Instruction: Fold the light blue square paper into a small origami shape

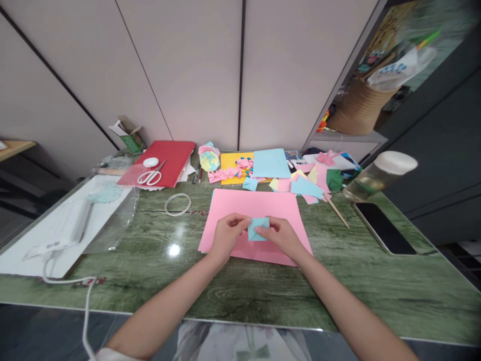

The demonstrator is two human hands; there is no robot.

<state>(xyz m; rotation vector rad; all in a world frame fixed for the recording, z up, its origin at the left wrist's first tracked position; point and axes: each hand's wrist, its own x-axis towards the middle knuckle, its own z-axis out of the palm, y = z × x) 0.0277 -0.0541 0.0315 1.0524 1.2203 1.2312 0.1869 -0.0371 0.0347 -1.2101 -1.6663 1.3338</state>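
Note:
Between my two hands is a small light-blue paper square (258, 234), held above a stack of pink paper (259, 202). My left hand (230, 233) pinches its left edge between thumb and fingers. On the other side, my right hand (281, 235) grips the right edge, its thumb lying flat across the front of the paper. A faint crease line shows on the square. Just beyond the pink stack lies another small blue paper piece (250, 184).
At the back are a red folder (169, 158) with white scissors (150, 176), a blue sheet (271, 163) and paper scraps (306, 188). A wooden stick (338, 211), phone (384, 228) and bottle (376, 175) are right. A power strip (71, 225) with a cord lies left.

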